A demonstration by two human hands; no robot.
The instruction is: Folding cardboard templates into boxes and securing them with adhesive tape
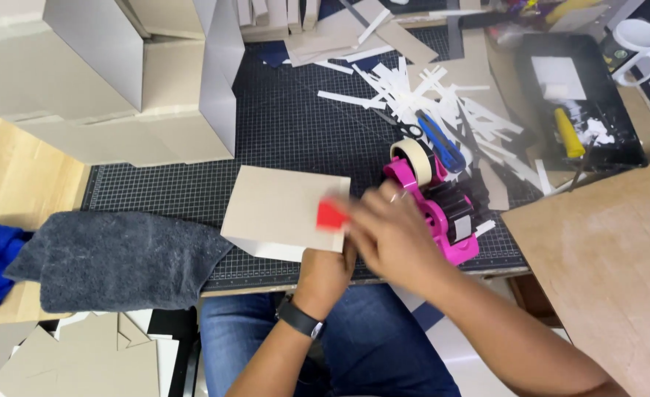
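A black gridded cutting mat (288, 125) carries everything; at its near edge a grey cardboard box (284, 212) lies flat. Just right of the box stands a pink tape dispenser (442, 209). The left hand (325, 268) grips the box's near corner. The right hand (391, 231), motion-blurred, pinches a small red scraper (331, 215) against the box's right edge.

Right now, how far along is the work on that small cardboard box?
Done: grey boxes stand finished-looking at the back, and paper strips lie cut. In hand: the left hand steadies a small cardboard box while the right hand, blurred, works a red piece at its edge, beside the pink tape dispenser. Left: flat cardboard pieces below remain unassembled.
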